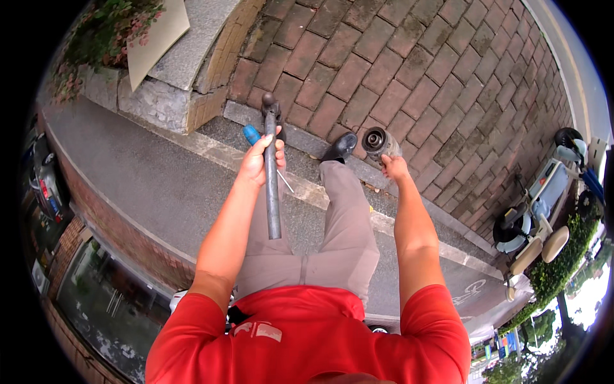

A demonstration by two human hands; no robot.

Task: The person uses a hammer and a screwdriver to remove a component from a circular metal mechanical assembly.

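My left hand [258,165] is closed round a hammer [273,198] with a long grey metal handle; its dark head [269,102] points away from me. The same hand also grips a screwdriver [251,134], its blue handle sticking out at the far left and its thin shaft slanting out to the right. Off to the right, my right hand [394,168] pinches the near edge of a round, cylindrical metal part [375,139]. That part has a dark ring and a hollow centre on its upper face and a greyish side; its exact kind cannot be made out.
Red brick paving [384,70] lies ahead, bordered by a stone kerb [441,221]. A stone planter wall [157,102] with shrubs stands at far left. A scooter [543,198] is parked at right, and a car [48,182] is at left. My black shoe [340,147] is beside the kerb.
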